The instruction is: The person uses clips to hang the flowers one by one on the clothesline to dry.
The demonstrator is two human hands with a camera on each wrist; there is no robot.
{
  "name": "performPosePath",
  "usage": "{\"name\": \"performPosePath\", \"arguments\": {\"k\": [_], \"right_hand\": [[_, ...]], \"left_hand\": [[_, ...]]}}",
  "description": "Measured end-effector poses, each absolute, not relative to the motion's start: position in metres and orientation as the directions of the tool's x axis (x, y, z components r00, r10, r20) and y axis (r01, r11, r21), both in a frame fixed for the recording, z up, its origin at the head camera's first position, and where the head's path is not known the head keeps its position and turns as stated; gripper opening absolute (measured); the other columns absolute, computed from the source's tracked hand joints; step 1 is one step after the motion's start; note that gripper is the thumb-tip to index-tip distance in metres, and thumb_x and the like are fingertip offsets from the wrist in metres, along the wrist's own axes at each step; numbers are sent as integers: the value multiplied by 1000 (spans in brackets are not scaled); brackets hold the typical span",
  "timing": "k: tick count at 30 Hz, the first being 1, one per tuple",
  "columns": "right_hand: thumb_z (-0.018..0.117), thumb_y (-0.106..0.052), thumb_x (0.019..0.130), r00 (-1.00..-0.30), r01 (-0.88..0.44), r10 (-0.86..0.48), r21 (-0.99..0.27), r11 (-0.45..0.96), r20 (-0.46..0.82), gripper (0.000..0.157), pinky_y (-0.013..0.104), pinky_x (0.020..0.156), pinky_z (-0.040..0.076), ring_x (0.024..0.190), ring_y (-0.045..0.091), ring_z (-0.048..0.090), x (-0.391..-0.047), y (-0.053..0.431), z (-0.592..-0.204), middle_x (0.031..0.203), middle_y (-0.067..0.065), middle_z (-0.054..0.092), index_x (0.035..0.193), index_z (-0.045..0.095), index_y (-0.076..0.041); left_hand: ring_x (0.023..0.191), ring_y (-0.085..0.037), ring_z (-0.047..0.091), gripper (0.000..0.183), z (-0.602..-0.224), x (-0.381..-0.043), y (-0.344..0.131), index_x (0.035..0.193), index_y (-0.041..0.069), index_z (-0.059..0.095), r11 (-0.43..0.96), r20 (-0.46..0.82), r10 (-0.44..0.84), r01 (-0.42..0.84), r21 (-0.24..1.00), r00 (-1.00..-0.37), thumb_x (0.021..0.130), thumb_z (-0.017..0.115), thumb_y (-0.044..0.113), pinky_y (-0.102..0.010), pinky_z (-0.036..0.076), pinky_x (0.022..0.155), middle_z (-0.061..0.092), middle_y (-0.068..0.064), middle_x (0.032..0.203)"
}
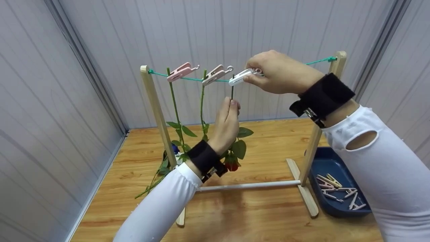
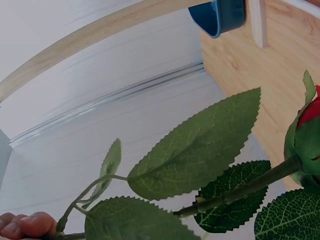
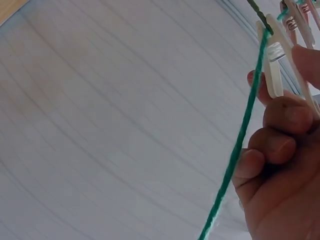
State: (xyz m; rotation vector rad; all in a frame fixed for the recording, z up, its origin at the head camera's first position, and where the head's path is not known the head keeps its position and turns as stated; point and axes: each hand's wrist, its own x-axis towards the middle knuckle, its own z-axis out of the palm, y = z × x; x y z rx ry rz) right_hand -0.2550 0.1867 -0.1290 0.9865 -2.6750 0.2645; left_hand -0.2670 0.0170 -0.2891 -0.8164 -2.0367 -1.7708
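We see the red rose bloom-down, its stem near-vertical; the left hand grips it below the white clip, which the right hand pinches.

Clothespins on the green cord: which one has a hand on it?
The white clothespin, rightmost of the three in the head view: the right hand pinches it. No hand touches the pink clothespin or the beige clothespin.
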Motion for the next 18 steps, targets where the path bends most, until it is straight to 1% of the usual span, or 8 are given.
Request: {"name": "performPosePath", "arguments": {"k": [4, 8, 11, 13, 15, 16, 18], "right_hand": [[62, -18, 111, -709, -674, -610, -87, 733, 355, 27, 39, 74, 46, 82, 28, 59, -255, 187, -131, 107, 19, 74, 120, 75, 4], [63, -19, 108, -677, -695, -601, -99, 713, 424, 33, 47, 81, 50, 89, 34, 64, -255, 187, -132, 115, 24, 76, 127, 74, 6], [67, -20, 105, -652, -708, -587, -106, 699, 480, 34, 49, 83, 51, 94, 36, 65, -255, 188, -132, 116, 24, 77, 125, 75, 6], [70, -21, 104, -631, -718, -582, -103, 688, 513, 33, 46, 80, 49, 91, 35, 63, -255, 190, -132, 113, 23, 77, 124, 76, 5], [74, -20, 102, -613, -727, -579, -98, 680, 537, 33, 39, 76, 44, 84, 30, 59, -256, 191, -133, 103, 20, 75, 123, 76, 5], [76, -20, 101, -606, -731, -578, -95, 676, 546, 33, 36, 74, 41, 80, 27, 55, -256, 192, -134, 96, 18, 72, 123, 76, 4], [79, -19, 99, -595, -735, -574, -90, 673, 563, 35, 33, 71, 34, 74, 22, 47, -255, 194, -136, 83, 13, 62, 125, 75, 4]], "left_hand": [[84, -20, 35, 28, -289, -265, 15, 99, 9, 41, 67, 578, 204, 600, 797, -791, 120, 25, 17, -33, 29, 81, 34, -4, 91], [87, -19, 37, 28, -287, -263, 13, 103, 5, 45, 64, 578, 194, 598, 799, -792, 120, 27, 17, -32, 30, 82, 37, -4, 94], [86, -19, 38, 28, -285, -262, 11, 107, 1, 48, 64, 586, 188, 605, 793, -788, 120, 29, 17, -32, 31, 82, 38, -3, 94], [85, -18, 38, 27, -285, -261, 10, 109, 1, 49, 61, 589, 186, 608, 792, -786, 120, 31, 17, -31, 32, 81, 39, -3, 94], [85, -18, 40, 23, -284, -259, 9, 111, 2, 49, 55, 585, 190, 604, 795, -788, 119, 33, 17, -31, 33, 81, 40, -4, 95], [86, -19, 40, 20, -284, -258, 9, 113, 3, 49, 55, 583, 193, 602, 797, -789, 119, 35, 17, -31, 33, 81, 42, -4, 96], [90, -19, 45, 16, -284, -255, 7, 120, 3, 49, 58, 572, 195, 591, 804, -797, 118, 40, 16, -31, 37, 83, 48, -7, 102]]}}
